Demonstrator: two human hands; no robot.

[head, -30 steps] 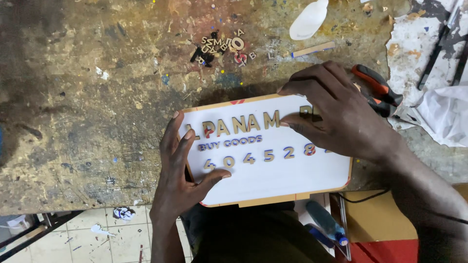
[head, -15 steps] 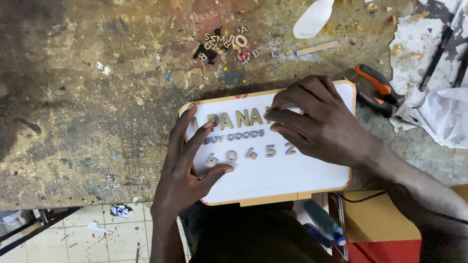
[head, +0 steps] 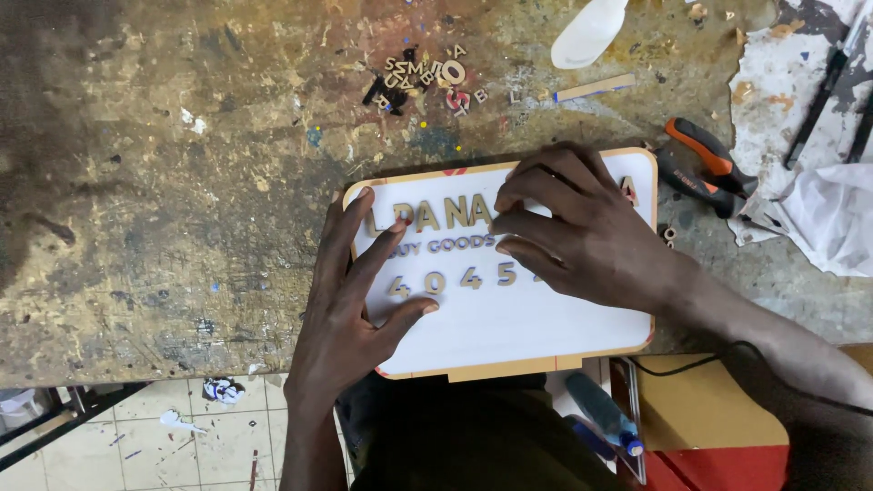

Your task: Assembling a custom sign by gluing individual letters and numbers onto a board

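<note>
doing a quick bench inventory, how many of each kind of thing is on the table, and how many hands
white sign board: 1
heap of loose cut-out letters: 1
orange-handled pliers: 1
white plastic scoop: 1
small wooden stick: 1
crumpled white paper: 1
hands on the board: 2, left hand and right hand
Total: 8

- We look from a single head-worn camera, facing almost straight down onto the paint-stained workbench.
- We sit close: the white sign board fills the centre, with both forearms entering from the lower edge.
- The tiled floor shows at lower left, beyond the bench edge.
</note>
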